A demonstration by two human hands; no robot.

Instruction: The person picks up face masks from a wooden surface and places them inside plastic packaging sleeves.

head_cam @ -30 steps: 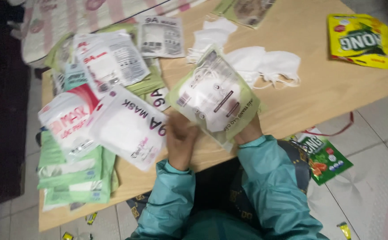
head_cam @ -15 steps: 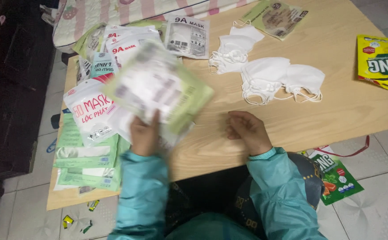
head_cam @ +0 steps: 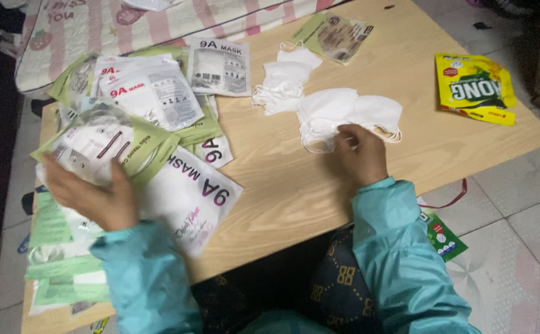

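Packets (head_cam: 158, 93) of masks crowd the left end of the table (head_cam: 295, 185), green-and-white ones fanned and stacked over each other, some slipping past the left edge. Over this heap the left hand (head_cam: 94, 198) grips one green-edged packet (head_cam: 106, 145), fingers curled round its lower edge and thumb up against its face; the packet is blurred, tilted, and lies over the others. Just beside that hand, toward the near edge, a large white packet (head_cam: 196, 198) lies flat with one corner pointing at the sleeve. Toward the far edge another white packet (head_cam: 219, 67) sits square to the cloth behind the table.

Past the middle, loose white masks (head_cam: 282, 86) lie in a small heap, and next to them a second heap of masks (head_cam: 344, 111) with ear loops trailing. The right hand (head_cam: 360, 151) rests at the near side of this second heap, fingers half bent, the tips pinching or touching a mask edge; which, I cannot tell. A greenish packet (head_cam: 335, 37) lies at the far edge. Well apart, near the right end, lies a yellow pouch (head_cam: 474, 86).
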